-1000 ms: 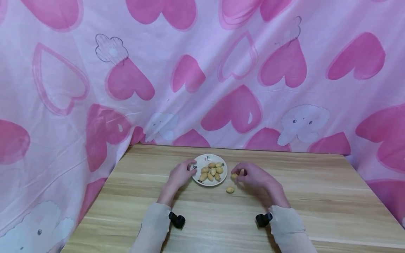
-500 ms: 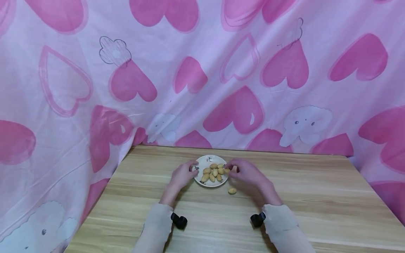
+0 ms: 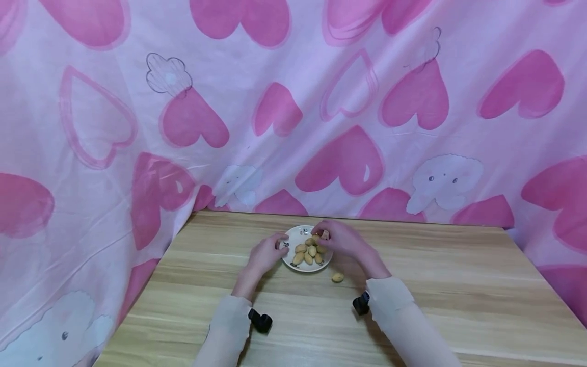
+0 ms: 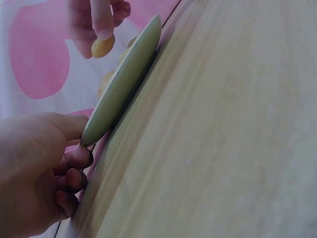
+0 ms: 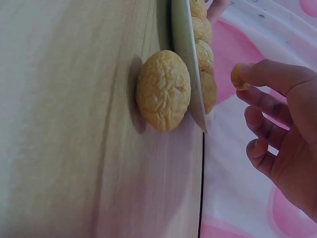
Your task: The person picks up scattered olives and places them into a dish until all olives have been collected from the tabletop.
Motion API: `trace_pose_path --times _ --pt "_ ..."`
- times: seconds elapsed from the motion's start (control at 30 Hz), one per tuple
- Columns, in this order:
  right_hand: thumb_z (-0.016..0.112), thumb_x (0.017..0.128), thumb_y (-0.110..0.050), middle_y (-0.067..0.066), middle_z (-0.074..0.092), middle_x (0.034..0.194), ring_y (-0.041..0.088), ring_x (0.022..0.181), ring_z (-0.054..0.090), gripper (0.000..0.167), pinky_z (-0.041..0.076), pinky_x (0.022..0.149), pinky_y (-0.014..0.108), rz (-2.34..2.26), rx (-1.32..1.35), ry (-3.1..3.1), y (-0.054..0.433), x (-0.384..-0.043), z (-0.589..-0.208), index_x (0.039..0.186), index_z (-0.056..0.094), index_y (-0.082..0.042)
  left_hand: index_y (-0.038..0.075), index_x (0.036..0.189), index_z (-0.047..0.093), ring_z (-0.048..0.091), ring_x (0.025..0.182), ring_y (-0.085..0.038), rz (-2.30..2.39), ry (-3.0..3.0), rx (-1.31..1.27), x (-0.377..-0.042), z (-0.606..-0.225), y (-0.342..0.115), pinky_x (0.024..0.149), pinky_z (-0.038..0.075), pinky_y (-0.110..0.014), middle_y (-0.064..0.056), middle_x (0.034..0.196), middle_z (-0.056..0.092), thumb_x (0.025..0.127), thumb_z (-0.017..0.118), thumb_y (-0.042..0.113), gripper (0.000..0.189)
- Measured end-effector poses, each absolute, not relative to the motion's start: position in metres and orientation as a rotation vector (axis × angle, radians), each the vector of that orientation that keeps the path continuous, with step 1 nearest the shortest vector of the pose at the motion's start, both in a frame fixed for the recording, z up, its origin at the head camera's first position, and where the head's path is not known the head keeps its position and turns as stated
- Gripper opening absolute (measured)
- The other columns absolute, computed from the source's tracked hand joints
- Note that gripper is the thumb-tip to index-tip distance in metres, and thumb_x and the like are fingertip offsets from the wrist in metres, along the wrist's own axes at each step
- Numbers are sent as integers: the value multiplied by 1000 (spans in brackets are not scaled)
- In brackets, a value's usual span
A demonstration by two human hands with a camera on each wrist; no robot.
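A small white plate (image 3: pixel 293 235) with dark marks on its rim bears a cluster of wrinkled tan oval pieces (image 3: pixel 299 258), like dried fruit. My left hand (image 3: pixel 265 254) pinches the plate's left rim between thumb and fingers, as the left wrist view shows. Over the plate's right side, my right hand (image 3: pixel 345 240) holds one wrinkled oval piece (image 5: pixel 240 77) between thumb and index fingertips. That piece (image 4: pixel 103 46) is raised above the plate in the left wrist view. Another wrinkled oval piece (image 3: pixel 338 278) lies on the table, just off the plate's front right.
The wooden table (image 3: pixel 431 290) ends at the back against a pink heart-patterned cloth (image 3: pixel 339 160), which also hangs along the left side. Black wrist cameras (image 3: pixel 260 321) sit on both cuffs.
My right hand has carried one oval piece from the table right of the plate leftward to above the plate. My left hand keeps its hold on the rim.
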State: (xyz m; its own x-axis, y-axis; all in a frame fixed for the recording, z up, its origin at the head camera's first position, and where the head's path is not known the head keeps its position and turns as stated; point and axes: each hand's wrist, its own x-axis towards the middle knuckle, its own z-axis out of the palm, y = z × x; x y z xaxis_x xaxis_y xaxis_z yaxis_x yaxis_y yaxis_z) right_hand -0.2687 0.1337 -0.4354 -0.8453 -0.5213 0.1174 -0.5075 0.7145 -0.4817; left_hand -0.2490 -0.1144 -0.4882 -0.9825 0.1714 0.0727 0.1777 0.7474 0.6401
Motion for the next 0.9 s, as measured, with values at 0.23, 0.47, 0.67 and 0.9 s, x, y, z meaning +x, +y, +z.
trace_pose_path --times 0.23,0.47,0.67,0.9 --pt "71 91 -18 -2 66 100 18 92 62 22 51 81 35 -757 -871 2887 123 -273 -432 112 73 -14 16 130 64 46 63 -13 -1086 -2928 -287 -250 -488 -117 57 36 -29 2 73 54 92 67 27 40" --pt "70 91 -17 0 66 102 23 96 64 22 52 83 37 -783 -881 2854 120 -277 -434 113 72 -12 16 130 65 47 63 -13 -1093 -2921 -276 -249 -489 -120 57 36 -29 2 73 54 91 68 27 40" --pt "69 91 -16 2 66 105 21 97 63 23 52 85 40 -811 -841 2863 124 -281 -430 114 72 -12 17 130 64 46 62 -13 -1093 -2924 -310 -251 -490 -117 56 36 -29 3 73 54 92 67 29 40" --pt "68 92 -19 3 67 107 24 102 64 25 52 88 41 -777 -870 2849 121 -286 -428 116 71 -13 16 128 65 46 60 -12 -1089 -2920 -308 -251 -491 -117 55 35 -29 3 71 53 92 67 27 38"
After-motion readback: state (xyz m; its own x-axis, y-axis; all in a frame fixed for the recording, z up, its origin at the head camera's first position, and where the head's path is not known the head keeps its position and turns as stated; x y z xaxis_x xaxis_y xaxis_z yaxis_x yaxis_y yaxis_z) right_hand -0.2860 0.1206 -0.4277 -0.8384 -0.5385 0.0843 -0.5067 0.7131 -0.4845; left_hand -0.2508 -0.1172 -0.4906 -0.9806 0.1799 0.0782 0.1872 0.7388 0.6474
